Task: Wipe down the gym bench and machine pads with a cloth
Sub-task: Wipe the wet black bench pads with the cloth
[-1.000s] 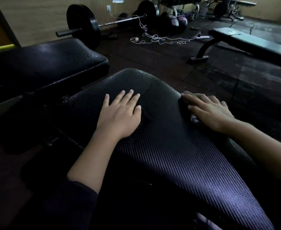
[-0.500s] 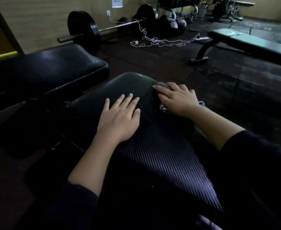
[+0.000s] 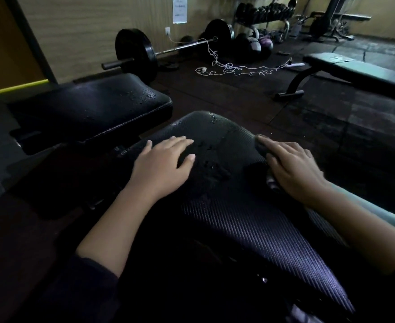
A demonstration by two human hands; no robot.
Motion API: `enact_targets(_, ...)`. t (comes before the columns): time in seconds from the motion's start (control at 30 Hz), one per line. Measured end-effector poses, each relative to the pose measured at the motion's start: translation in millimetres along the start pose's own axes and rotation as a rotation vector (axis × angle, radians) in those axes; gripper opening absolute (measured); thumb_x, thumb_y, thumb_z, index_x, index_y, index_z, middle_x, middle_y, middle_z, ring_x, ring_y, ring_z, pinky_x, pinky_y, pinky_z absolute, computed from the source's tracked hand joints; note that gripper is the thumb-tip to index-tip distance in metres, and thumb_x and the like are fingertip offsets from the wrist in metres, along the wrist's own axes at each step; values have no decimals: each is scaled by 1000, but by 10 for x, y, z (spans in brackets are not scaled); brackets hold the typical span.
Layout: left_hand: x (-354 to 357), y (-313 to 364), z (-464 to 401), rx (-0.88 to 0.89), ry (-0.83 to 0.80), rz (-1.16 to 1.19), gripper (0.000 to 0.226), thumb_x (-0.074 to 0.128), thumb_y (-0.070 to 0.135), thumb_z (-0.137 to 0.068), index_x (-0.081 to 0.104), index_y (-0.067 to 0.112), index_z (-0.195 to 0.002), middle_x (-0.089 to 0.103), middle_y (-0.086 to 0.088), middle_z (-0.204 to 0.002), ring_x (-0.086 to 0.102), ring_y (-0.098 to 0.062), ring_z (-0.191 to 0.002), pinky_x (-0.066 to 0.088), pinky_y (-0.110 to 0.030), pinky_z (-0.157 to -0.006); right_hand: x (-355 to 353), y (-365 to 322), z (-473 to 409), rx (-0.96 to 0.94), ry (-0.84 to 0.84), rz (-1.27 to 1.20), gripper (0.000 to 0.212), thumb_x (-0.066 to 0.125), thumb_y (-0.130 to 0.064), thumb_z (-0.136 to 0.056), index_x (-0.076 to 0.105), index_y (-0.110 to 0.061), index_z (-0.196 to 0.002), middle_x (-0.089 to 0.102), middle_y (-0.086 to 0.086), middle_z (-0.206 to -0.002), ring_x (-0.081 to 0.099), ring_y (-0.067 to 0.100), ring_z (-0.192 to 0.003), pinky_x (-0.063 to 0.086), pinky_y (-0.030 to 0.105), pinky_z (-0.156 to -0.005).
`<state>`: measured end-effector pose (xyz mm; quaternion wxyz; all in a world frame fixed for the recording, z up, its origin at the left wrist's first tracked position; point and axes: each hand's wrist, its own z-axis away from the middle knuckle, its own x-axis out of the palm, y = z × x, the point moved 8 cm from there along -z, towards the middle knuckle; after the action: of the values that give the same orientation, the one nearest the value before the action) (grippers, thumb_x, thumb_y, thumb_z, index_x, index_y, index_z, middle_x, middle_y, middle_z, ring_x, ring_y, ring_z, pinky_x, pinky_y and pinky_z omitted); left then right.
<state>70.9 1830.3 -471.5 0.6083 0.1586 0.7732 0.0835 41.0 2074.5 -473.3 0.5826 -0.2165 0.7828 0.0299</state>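
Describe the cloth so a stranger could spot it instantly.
Start at the big ribbed black pad in the foreground, where both hands lie. The cloth is the dark, crumpled fabric under the right hand at the pad's right edge. Unlike the bare left hand, this hand has soft folds showing beyond its fingertips.

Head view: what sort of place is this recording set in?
Most likely a gym's free-weight area: a loaded barbell lies by the wall, a dumbbell rack stands behind it, and padded benches sit on dark flooring.
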Motion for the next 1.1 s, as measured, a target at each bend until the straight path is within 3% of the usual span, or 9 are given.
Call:
enact_targets(0.17, -117, -550, 105, -63, -49, -59, 45, 37, 48, -99, 39, 41, -143, 31, 15, -155, 19, -5, -145, 10, -45, -118, 88, -962, -75, -231, -7, -27, 56, 19, -47, -94, 31, -35, -148, 47, -7, -144, 42, 23, -125, 33, 42, -98)
enact_targets(0.3, 56, -761, 174, -76, -97, -71, 46, 24, 60, -98, 30, 52, -143, 19, 20, -158, 9, -4, -147, 3, -45, -120, 444, -990, -106, -167, -185, 120, 59, 13, -64, -88, 4, -55, -146, 14, -16, -159, 16, 21, -144, 13, 43, -114)
enact_targets(0.43, 123, -790, 162, -86, -76, -79, 46, 23, 56, -98, 28, 53, -144, 16, 21, -158, 7, -3, -147, 2, -44, -120, 558, -915, -107, -82, -255, 78, 56, 20, -64, -94, 3, -53, -147, 1, -18, -160, -6, 18, -148, 0, 47, -119)
enact_targets(0.67, 115, -803, 130, -90, -42, -32, 43, 21, 40, -104, 32, 48, -145, 20, 22, -157, 11, -1, -145, 2, -37, -119, 677, -1189, -209, -87, -353, 92, 54, 17, -62, -96, 3, -52, -147, 5, -11, -161, -7, 20, -147, 2, 46, -116)
enact_targets(0.77, 106, -817, 118, -89, -41, 12, 45, 17, 36, -105, 33, 43, -146, 22, 22, -156, 11, 2, -144, 2, -34, -119, 695, -1442, -120, -198, -380, 84, 53, 12, -62, -95, -1, -56, -146, 4, -12, -161, -6, 21, -147, 4, 46, -116)
enact_targets(0.87, 90, -822, 136, -78, -20, 104, 47, 11, 36, -106, 38, 41, -144, 26, 22, -155, 14, 2, -144, 2, -32, -118, 640, -1693, 152, -400, -369, 84, 59, 1, -65, -83, 0, -61, -142, 7, -13, -160, -2, 21, -147, 9, 46, -114)
enact_targets(1.0, 116, -844, 119, -83, -51, -3, 43, 22, 41, -104, 33, 42, -146, 21, 21, -157, 12, 0, -145, 2, -34, -119, 525, -1653, 508, -673, -340, 72, 52, 19, -52, -92, 15, -59, -143, 18, -10, -159, 11, 23, -146, 19, 46, -112)
enact_targets(1.1, 133, -849, 121, -76, -55, -43, 44, 28, 43, -102, 29, 44, -147, 18, 21, -157, 10, -1, -145, 2, -35, -120, 468, -1322, 473, -708, -378, 33, 51, 27, -48, -93, 18, -58, -143, 23, -8, -156, 13, 20, -145, 14, 39, -115)
